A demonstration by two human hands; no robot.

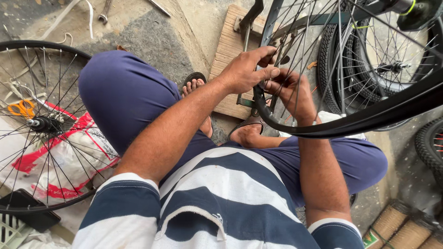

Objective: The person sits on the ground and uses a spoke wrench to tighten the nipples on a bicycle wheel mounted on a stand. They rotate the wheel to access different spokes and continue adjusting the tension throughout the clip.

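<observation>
A loose spoked wheel (39,127) lies on the floor at far left, orange scissors (21,109) beneath it. The left hand (247,69) pinches the black rim (350,121) of the wheel held upright before the person — the right hand (290,92), behind the spokes, grips that same rim just beside it.

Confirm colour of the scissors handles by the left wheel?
Orange. The scissors lie behind the spokes of the left wheel, seen in the head view.
</observation>
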